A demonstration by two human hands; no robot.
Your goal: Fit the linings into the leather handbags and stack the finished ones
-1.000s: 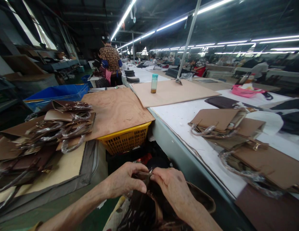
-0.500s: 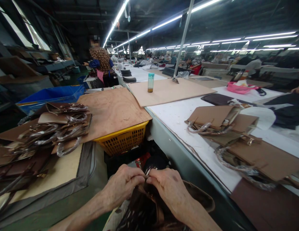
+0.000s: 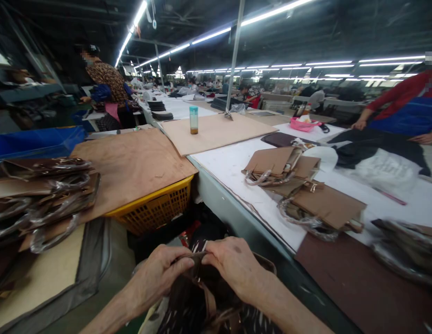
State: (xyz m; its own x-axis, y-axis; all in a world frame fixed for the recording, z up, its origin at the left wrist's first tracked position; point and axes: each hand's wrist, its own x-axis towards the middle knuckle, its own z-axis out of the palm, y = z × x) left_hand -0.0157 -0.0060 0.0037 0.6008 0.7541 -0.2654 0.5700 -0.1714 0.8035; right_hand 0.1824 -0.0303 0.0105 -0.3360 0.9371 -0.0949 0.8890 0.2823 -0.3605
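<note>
At the bottom centre, my left hand and my right hand meet with fingers pinched on the top edge of a dark brown bag held in my lap. Both hands are closed on its rim, thumbs nearly touching. On the white table to my right lie several flat brown bags with plastic-wrapped handles. A further stack of brown bags sits at my left.
A yellow basket under a plywood board stands ahead. A small capped bottle stands on a cardboard sheet. A blue bin is at left. A person in a patterned top stands far back; another person in red and blue works at right.
The view has swung right, bringing the person in red and more bags into sight. My hands stay pinched together on the dark bag's edge, shifted slightly.
</note>
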